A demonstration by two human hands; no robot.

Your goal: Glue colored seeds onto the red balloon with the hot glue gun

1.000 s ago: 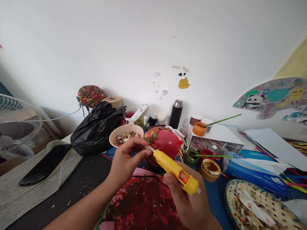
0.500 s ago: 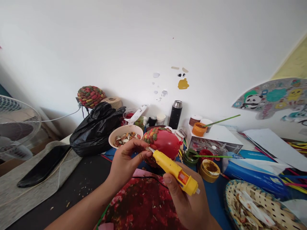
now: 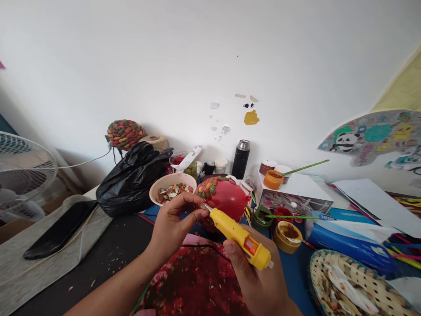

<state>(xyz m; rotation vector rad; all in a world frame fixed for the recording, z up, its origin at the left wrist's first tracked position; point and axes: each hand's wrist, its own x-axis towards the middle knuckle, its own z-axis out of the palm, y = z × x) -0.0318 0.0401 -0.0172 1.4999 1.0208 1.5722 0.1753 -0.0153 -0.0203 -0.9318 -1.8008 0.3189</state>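
My right hand [image 3: 259, 274] grips a yellow glue gun [image 3: 241, 238], its metal tip pointing up-left at my left fingertips. My left hand [image 3: 174, 221] pinches something small at the gun's tip; I cannot make out what it is. Just behind them sits a red balloon [image 3: 228, 197] partly covered with coloured seeds. A cream bowl [image 3: 161, 183] of mixed seeds stands to its left.
A black plastic bag [image 3: 131, 180] and a fan [image 3: 19, 175] lie at the left. Paint pots [image 3: 287, 235], a black flask [image 3: 241, 158], a white box [image 3: 296, 193], a blue packet [image 3: 348, 241] and a woven plate [image 3: 355, 285] crowd the right. Red floral cloth [image 3: 197, 285] lies in front.
Both hands hold nearly the same pose; the view has shifted down a little.
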